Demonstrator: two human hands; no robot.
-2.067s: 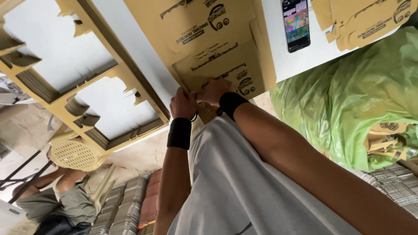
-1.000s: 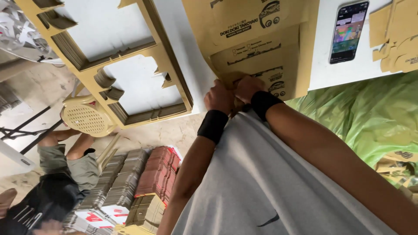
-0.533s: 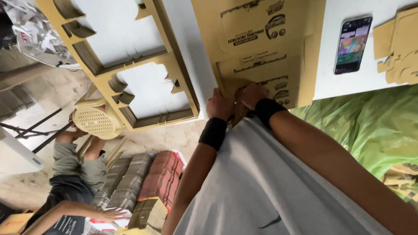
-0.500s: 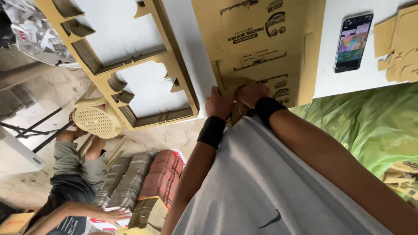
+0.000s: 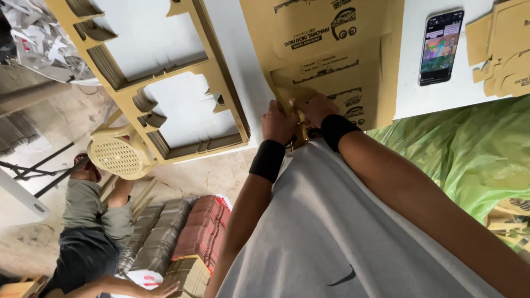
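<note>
Head view looks down my grey shirt to the white table, where a flat printed cardboard sheet lies. My left hand and right hand, both with black wristbands, pinch its near edge close together, fingers curled tight on the card. I judge it light, stiff across the panels but bendy at the creases, and easy to dent, so hold near a fold line. A phone lies to the right, cardboard cut-out frames to the left. Compared with half a second ago, the hands sit at the same edge; the view has barely shifted.
</note>
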